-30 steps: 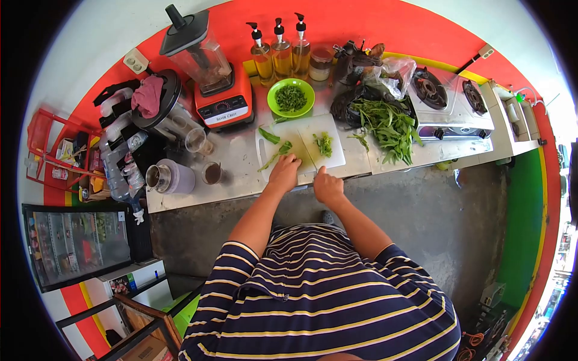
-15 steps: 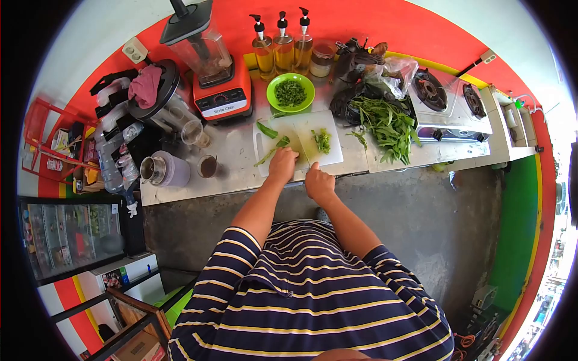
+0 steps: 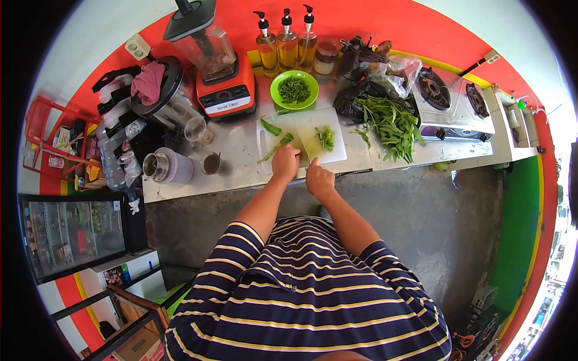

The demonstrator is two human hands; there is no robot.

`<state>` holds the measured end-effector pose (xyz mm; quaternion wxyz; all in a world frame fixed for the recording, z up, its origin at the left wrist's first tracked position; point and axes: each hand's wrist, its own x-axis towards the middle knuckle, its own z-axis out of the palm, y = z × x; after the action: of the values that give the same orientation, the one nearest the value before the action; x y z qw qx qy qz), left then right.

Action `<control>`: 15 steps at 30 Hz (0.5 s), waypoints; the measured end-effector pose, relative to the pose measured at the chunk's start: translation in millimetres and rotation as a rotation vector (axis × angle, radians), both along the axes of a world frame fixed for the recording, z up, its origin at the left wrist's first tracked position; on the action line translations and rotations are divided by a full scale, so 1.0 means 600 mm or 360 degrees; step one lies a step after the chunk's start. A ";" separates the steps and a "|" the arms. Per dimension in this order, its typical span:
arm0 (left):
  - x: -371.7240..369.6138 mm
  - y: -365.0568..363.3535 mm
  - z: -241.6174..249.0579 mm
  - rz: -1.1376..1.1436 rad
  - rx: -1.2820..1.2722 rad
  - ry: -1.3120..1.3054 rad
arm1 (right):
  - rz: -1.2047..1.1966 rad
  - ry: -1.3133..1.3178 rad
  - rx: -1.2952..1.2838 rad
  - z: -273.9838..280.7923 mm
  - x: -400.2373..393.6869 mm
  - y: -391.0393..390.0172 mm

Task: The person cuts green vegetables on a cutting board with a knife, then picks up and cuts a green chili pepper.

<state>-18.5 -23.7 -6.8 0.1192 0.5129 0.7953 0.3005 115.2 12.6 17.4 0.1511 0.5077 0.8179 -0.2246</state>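
A white cutting board (image 3: 335, 129) lies near the counter's front edge. My left hand (image 3: 285, 162) is closed over the near end of some green leafy stems (image 3: 277, 148) on the board's left half. Just to its right, my right hand (image 3: 320, 179) is closed around the handle of a knife (image 3: 309, 147), whose thin blade points away from me across the board and is hard to make out. Chopped greens (image 3: 326, 138) form a small pile right of the blade. One loose green leaf (image 3: 270, 127) rests at the board's upper left.
Behind the board stands a green bowl (image 3: 314, 90) of chopped greens. A red blender (image 3: 226, 96), a cup of dark liquid (image 3: 211, 163) and a steel-mouthed flask (image 3: 174, 166) are on the left. Rightward are a heap of leafy greens (image 3: 394, 129) and a gas stove (image 3: 451, 117).
The whole view has shifted slightly. Both hands stay at nearly the same place on the board, with the left still on the stems and the right still on the knife.
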 end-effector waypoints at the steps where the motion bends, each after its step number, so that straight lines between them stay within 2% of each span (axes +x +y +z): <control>1: -0.002 0.001 -0.001 -0.0019 0.0013 0.0034 | 0.0043 0.0024 0.0032 -0.003 -0.006 0.013; 6: 0.002 -0.001 -0.006 -0.0020 0.0040 0.0062 | 0.0186 -0.0050 0.0057 0.017 -0.012 0.037; 9: 0.006 -0.001 -0.005 0.0027 0.0006 -0.0011 | 0.0096 -0.0045 0.0007 0.015 -0.007 0.007; 12: 0.008 -0.005 -0.010 0.0095 0.0138 0.0003 | 0.0005 0.0012 -0.0045 0.000 -0.010 0.005; 15: 0.008 -0.009 0.000 0.0054 0.0120 -0.0064 | 0.0148 -0.0018 -0.0036 0.028 -0.020 0.025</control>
<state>-13.4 -29.3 -7.0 0.1107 0.4974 0.7894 0.3424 103.1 27.9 34.1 0.1718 0.4687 0.8371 -0.2238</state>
